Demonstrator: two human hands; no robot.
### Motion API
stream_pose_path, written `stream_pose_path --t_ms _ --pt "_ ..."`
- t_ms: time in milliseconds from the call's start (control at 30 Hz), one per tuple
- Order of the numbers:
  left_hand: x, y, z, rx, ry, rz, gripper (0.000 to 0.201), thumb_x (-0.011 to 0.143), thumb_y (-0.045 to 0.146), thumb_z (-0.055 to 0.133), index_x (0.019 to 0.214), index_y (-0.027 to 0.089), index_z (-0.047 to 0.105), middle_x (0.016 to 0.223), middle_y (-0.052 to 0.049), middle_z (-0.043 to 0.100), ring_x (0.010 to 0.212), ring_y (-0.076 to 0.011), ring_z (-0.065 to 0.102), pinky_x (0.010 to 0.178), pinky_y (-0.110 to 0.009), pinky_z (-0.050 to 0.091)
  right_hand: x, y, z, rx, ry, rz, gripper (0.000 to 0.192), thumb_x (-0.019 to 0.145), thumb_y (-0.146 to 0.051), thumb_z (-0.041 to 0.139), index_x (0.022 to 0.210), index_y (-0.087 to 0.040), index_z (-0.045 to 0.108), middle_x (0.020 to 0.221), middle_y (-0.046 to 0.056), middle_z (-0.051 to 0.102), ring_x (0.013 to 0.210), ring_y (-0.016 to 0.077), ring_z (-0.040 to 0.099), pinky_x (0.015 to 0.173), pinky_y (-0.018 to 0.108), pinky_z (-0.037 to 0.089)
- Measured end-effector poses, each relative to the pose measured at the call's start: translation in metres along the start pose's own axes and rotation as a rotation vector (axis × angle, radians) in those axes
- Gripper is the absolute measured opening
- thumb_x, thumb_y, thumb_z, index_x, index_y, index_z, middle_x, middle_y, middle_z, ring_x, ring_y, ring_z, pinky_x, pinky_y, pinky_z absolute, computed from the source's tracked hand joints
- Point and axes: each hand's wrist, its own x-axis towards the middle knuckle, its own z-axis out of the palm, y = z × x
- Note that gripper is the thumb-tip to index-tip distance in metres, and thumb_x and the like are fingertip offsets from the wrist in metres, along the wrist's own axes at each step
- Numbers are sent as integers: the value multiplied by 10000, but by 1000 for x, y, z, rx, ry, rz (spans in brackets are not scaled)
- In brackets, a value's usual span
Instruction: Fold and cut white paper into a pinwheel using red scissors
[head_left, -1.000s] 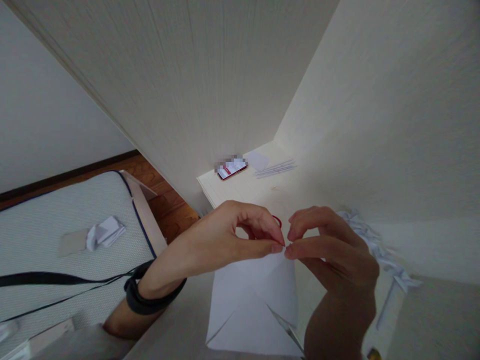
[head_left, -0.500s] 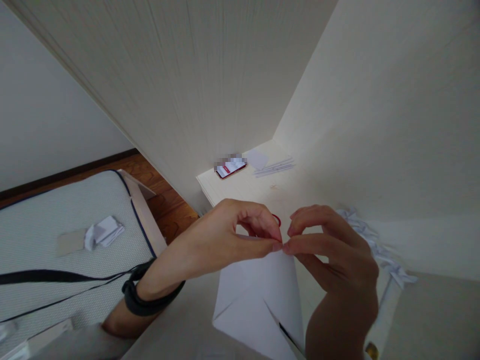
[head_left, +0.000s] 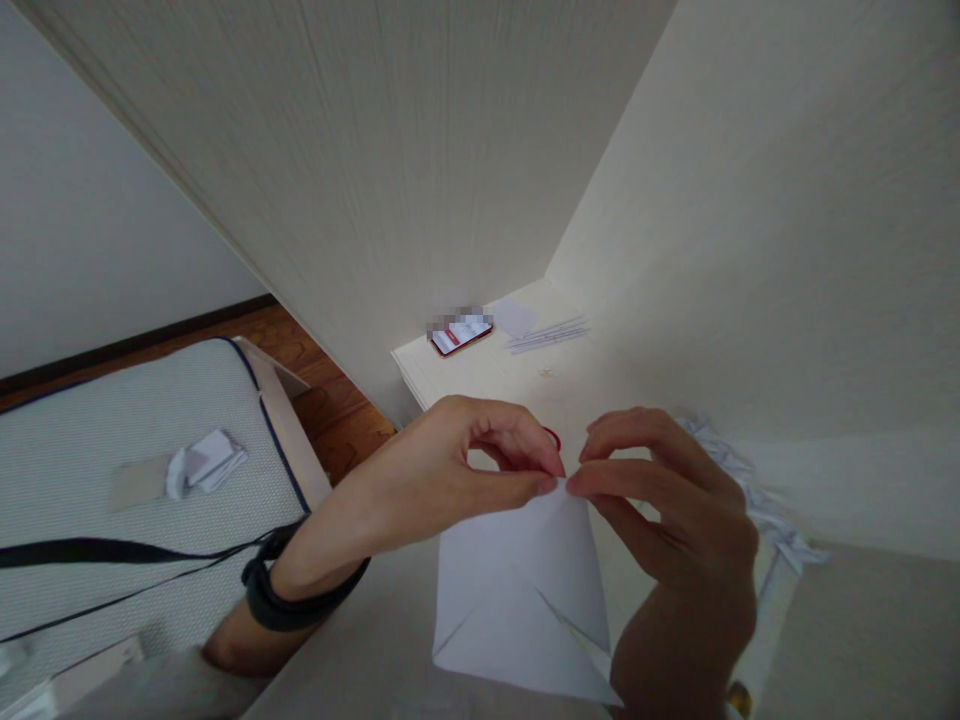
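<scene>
A sheet of white paper (head_left: 517,560) with slits cut into it hangs from my fingertips, its lower corners pointing toward me. My left hand (head_left: 480,460) pinches its top edge between thumb and forefinger. Close beside it, my right hand (head_left: 652,490) has thumb and forefinger together at the same top corner. The fingertips of both hands nearly touch. Behind my left fingers a bit of a red loop (head_left: 553,438) shows; the rest of it is hidden.
A phone (head_left: 461,333) lies on the pale desktop (head_left: 480,375), near thin paper strips (head_left: 549,335) and a small paper piece (head_left: 514,317). Crumpled white strips (head_left: 750,490) run along the right wall. A mattress (head_left: 135,400) with folded paper (head_left: 214,460) is at left.
The paper's lower part has swung a little and turned, facing me flatter, with its lower right corner now showing. Both hands stay almost in place.
</scene>
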Motion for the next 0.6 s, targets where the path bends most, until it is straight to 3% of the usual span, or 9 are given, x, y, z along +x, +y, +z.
stream_pose_path --t_ms 367,600 --pt "2 -9 1 -37 30 79 48 785 157 696 742 152 676 713 25 672 681 -80 592 670 -181 468 1 1 1 -40 -22 -26 157 843 -15 630 917 -153 642 891 29 609 846 145 562 757 307 477" --pt "2 -5 1 -114 -21 65 72 746 74 664 712 138 660 682 32 668 655 -64 603 663 -163 483 1 2 1 30 -29 -43 109 906 -73 582 905 -159 647 883 35 597 841 152 571 741 316 482"
